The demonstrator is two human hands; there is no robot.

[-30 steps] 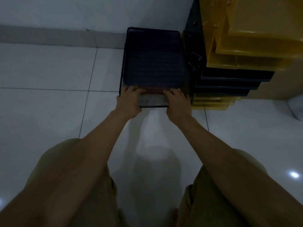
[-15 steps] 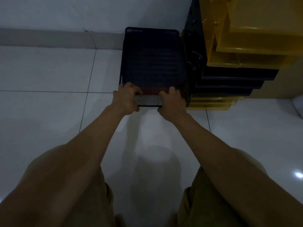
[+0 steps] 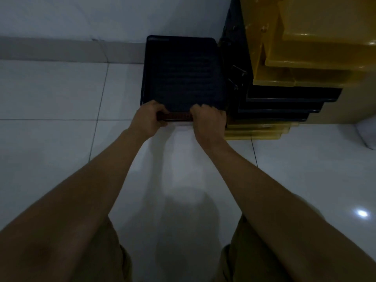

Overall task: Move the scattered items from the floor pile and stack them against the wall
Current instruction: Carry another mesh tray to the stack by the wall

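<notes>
Against the wall: the black mesh tray sits on the floor, its far edge at the skirting, its right side just beside the tall stack of yellow and black trays.
Left hand: my left hand grips the near left corner of the tray's front edge, fingers curled over the rim.
Right hand: my right hand grips the near right part of the same edge, knuckles up, fingers curled over it.
What changed: half a second back a pale mesh strip showed between my hands below the tray's front. Now that strip is gone and only a dark reddish band shows there. My hands have also moved toward the wall.
What it means: I judge the tray has been pushed home over what lies beneath, so the fronts now line up. This item looks nearly placed, and the push is about done.
Which way it points: the tray lies flat, open face up, its long axis running from me toward the wall, short front edge facing me.
Alignment: its sides look roughly square to the skirting, in line with the stack at its right.
Under it: I cannot tell how many trays lie below; only that reddish band shows.
Next: I expect to let go and return for another item.
</notes>
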